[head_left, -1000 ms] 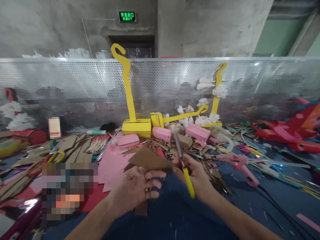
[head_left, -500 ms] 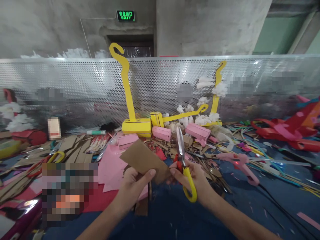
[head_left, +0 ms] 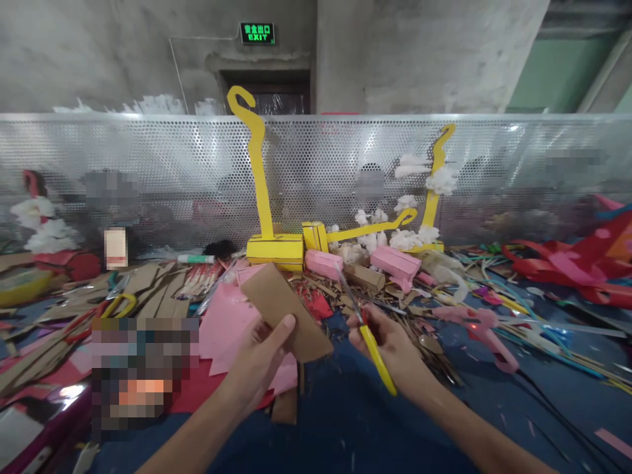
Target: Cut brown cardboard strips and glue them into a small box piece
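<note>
My left hand (head_left: pixel 261 352) grips a flat brown piece of cardboard (head_left: pixel 286 313), its thumb lying across the front. To the right, my right hand (head_left: pixel 390 345) is closed on a pair of scissors (head_left: pixel 374 359) with yellow and red handles; the blades point up and away, and seem to be together. A gap separates the scissors from the cardboard. Pink sheets (head_left: pixel 230 322) lie behind my left hand. Farther back rest a small pink box (head_left: pixel 323 264), a larger pink box (head_left: pixel 395 265) and a yellow box (head_left: pixel 275 250) with a tall yellow hook rising from it.
A pink glue gun (head_left: pixel 486 329) with a lit red spot lies at right, its black cord running forward. Cardboard strips (head_left: pixel 160 286) and another pair of scissors (head_left: pixel 121 306) lie at left. A perforated metal panel (head_left: pixel 316 164) stands along the back. Red craft pieces (head_left: pixel 563 263) sit far right.
My right hand has drawn away from the cardboard's edge, and the scissors have turned edge-on with their tips leaning left. The cardboard has tilted, its right end now lower. The view has shifted slightly left.
</note>
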The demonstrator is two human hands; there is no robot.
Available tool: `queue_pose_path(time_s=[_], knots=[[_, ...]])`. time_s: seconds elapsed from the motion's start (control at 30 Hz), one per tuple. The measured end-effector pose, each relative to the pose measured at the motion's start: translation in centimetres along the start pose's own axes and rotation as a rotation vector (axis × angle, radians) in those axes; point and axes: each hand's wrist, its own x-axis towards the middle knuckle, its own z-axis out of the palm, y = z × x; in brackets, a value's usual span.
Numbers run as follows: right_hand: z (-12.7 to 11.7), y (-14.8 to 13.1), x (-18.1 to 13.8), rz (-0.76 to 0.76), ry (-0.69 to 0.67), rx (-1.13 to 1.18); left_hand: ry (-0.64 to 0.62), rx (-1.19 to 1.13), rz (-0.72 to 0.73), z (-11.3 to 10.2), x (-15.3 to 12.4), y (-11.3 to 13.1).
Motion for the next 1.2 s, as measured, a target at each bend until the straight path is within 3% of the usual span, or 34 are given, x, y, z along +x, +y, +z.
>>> queue_pose_path(time_s=[0.43, 0.6, 0.9, 1.2], knots=[[0.0, -1.9, -1.5, -0.133, -0.213, -0.503, -0.027, -0.048, 0.002, -0.1, 0.2, 0.7], [0.3, -2.2, -1.7, -0.153, -0.252, -0.523, -0.068, -0.054, 0.025, -0.5, 0.3, 0.6], [0.6, -0.5, -1.6, -0.054, -0.282, -0.486, -0.192, -0.105, 0.027, -0.6, 0.2, 0.3], [0.6, -0.8, -1.7, -0.03, -0.253, -0.466, -0.206, -0.136, 0.021, -0.8, 0.2, 0.2]])
